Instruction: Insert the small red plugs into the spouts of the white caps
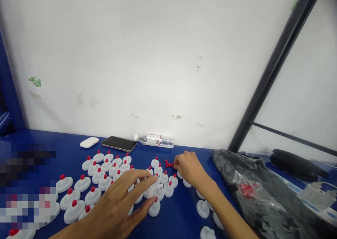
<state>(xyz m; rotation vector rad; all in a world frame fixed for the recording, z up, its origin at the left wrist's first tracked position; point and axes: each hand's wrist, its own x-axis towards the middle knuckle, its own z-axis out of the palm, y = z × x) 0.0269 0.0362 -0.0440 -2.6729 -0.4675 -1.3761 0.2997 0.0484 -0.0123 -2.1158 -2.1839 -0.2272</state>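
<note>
Between the thumb and fingers of my left hand is a white round lid, tipped on its side with its spout to the right. My right hand has its fingertips pinched together at a small pile of red tip caps; what they hold, if anything, is hidden. Around my left hand stand many white lids with red caps on their spouts, several of them partly covered by the hand. Beside and below my right forearm lie white lids without red caps.
A white earphone case, a phone and a clear plastic bottle lie along the wall. At right, a black plastic bag carries a clear bag of red caps, near a black case and a power strip with a charger.
</note>
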